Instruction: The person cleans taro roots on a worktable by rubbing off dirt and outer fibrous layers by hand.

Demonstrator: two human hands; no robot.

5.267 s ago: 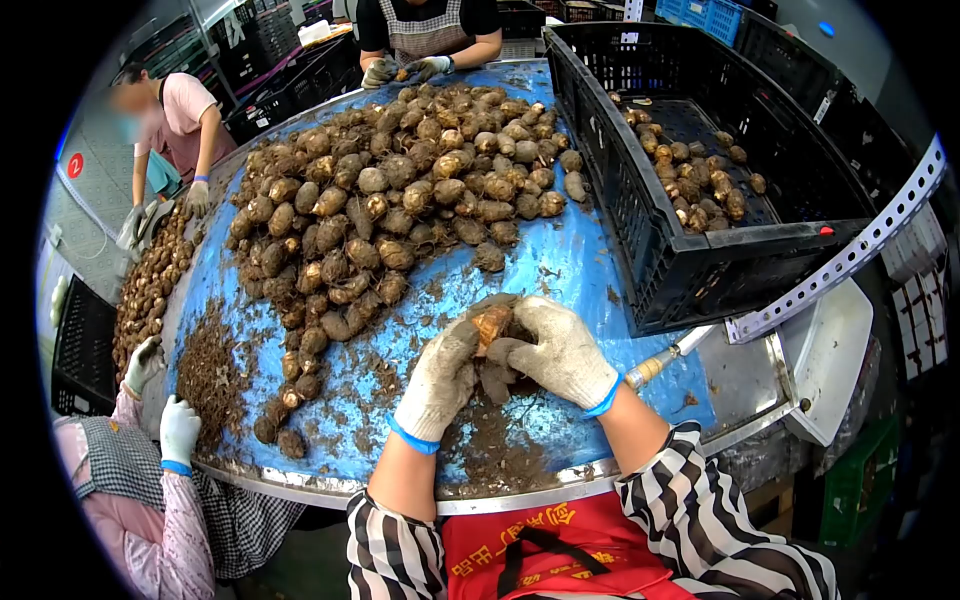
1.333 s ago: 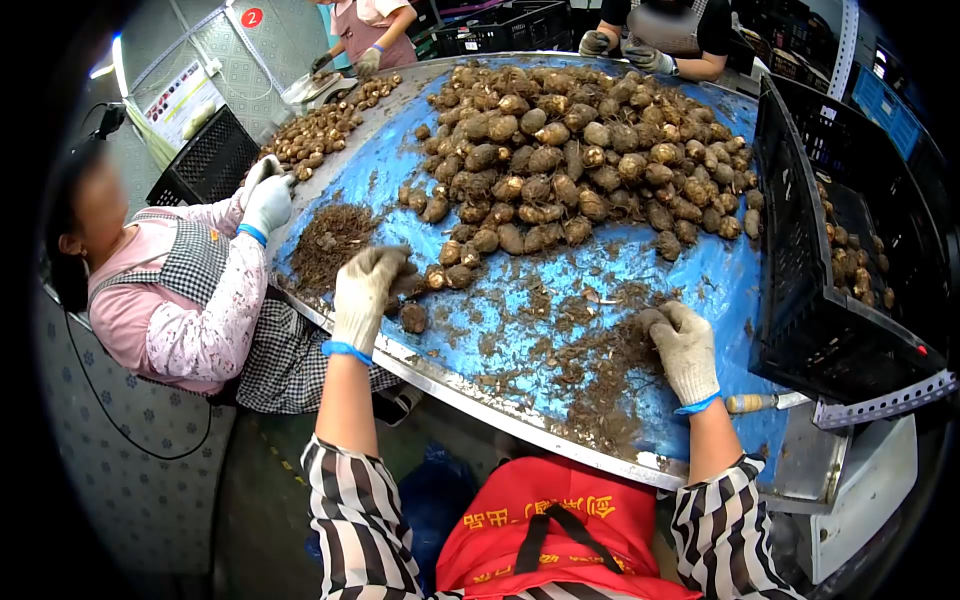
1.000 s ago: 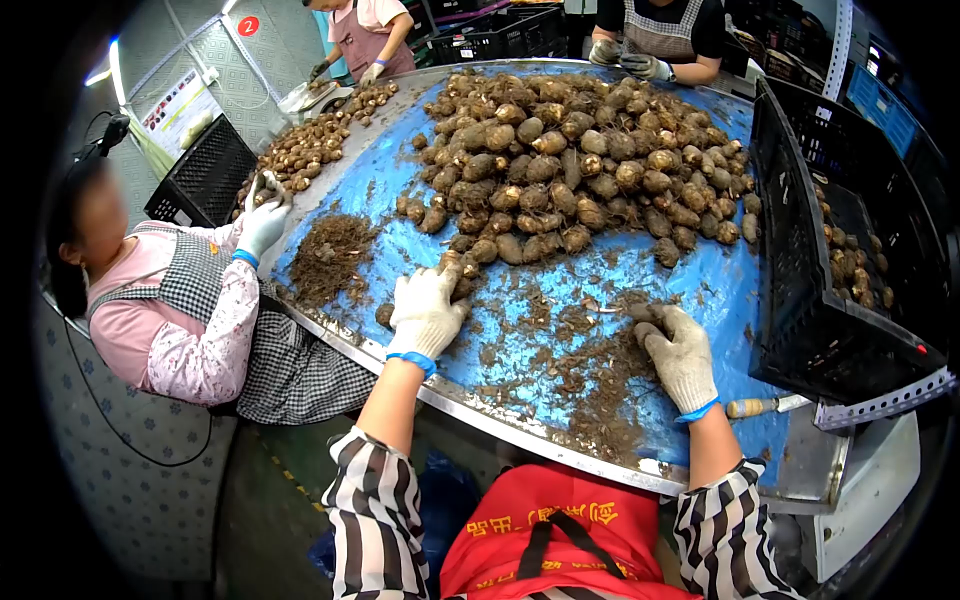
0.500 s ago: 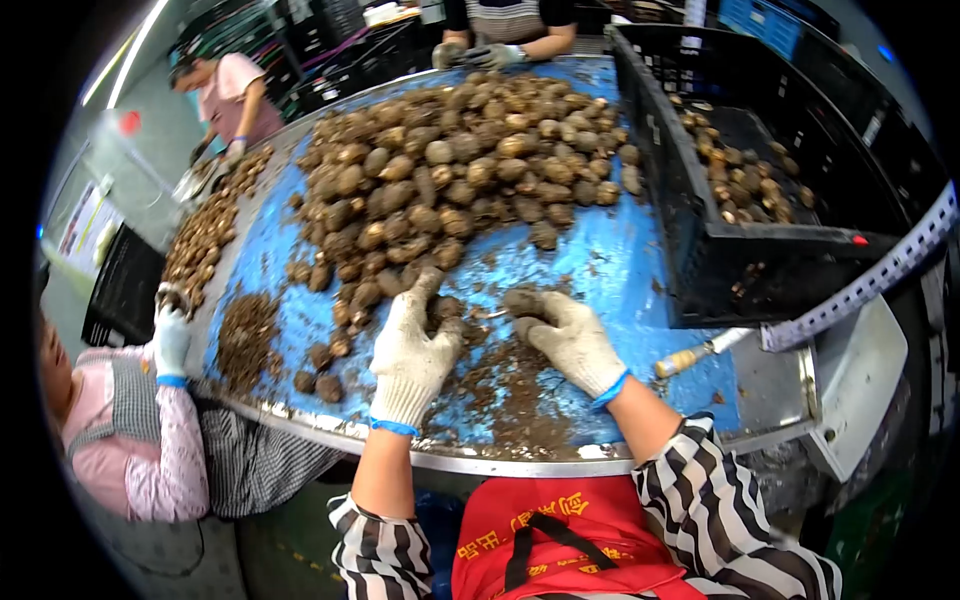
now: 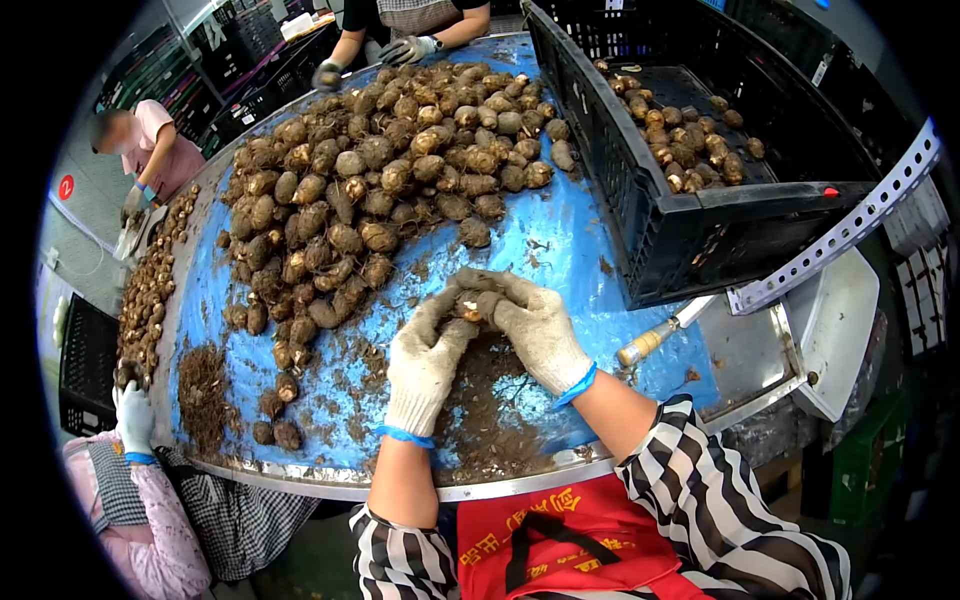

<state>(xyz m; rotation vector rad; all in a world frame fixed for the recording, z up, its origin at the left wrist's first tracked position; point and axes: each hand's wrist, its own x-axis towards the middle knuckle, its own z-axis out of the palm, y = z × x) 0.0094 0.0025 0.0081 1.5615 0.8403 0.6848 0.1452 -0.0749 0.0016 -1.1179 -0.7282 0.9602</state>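
Observation:
My left hand (image 5: pixel 425 365) and my right hand (image 5: pixel 540 325), both in soiled white knit gloves with blue bands at the wrists, meet above the blue sheet. Their fingers are closed around a small brown taro (image 5: pixel 469 309), mostly hidden, with a pale orange spot showing. Whether a second piece is under the fingers I cannot tell. Beyond my hands rises a large heap of hairy brown taros (image 5: pixel 380 170). Below my hands, loose soil and root bits (image 5: pixel 490 410) lie scattered.
A black crate (image 5: pixel 640 215) holding several taros stands at the right. Near it lies a knife with a wooden handle (image 5: pixel 640 347). A perforated metal strip (image 5: pixel 840 225) slants past the crate. Co-workers' gloved hands (image 5: pixel 405 50) (image 5: pixel 133 415) are at the far and left edges.
My hands have come together; earlier they were apart, each with a brown piece in the fingers. The view has shifted. The far co-worker's hands have spread apart.

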